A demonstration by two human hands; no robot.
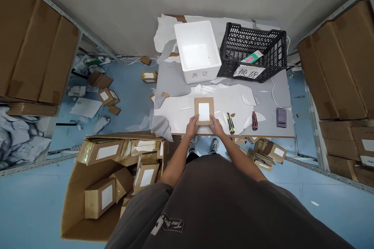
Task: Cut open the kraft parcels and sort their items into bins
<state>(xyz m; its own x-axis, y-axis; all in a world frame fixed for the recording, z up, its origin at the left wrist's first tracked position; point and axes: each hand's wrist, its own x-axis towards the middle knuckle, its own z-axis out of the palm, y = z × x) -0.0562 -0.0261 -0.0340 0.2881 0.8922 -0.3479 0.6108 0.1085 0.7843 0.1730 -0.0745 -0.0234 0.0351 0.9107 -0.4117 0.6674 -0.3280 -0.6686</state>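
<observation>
A small brown cardboard box [204,102] with a white label on its top face is at the front edge of the table. My left hand [192,126] grips its near left corner, and my right hand [216,126] grips the near right corner. The undersides of both hands' fingers are partly hidden by the box. Just right of my right hand lies a yellow-and-black utility knife [230,123]. Farther right is a red-and-black utility knife [254,121]. White wrapping sheets [175,111] spread over the table beneath and around the box.
Behind the box stand a white foam box [187,58] and a black plastic crate [251,42] holding a green-and-white packet. A phone-like dark object [281,118] lies at the table's right. Left of me, a large open carton [73,190] holds several small boxes. Shelves with cartons flank both sides.
</observation>
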